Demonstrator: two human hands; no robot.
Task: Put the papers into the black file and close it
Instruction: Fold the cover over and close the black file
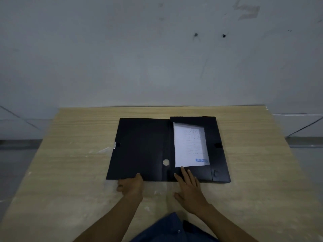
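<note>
Head camera view looks down on a pale wood-grain table (70, 154) set against a scuffed grey wall (122, 58). A flat black plastic file (143, 147) lies open on the table, its cover spread to the left and its tray half to the right. Inside the right half rests a white sheet of paper (189, 145) with faint typed lines too small to read and one bold blue stamp near its lower right corner that reads "REJECTED" (201, 160). A black corner flap overlaps the paper's upper right corner. A small round silver hole (166, 162) sits near the fold, and a grey clasp tab (115, 144) shows on the cover's left edge.

The left hand (131, 186) pinches the near edge of the open cover, thumb on top and fingers curled underneath. The right hand (188, 186) lies flat with fingers spread and extended, gripping nothing, its fingertips touching the file's near edge just below the paper. A blue garment (167, 229) shows at the bottom edge.
</note>
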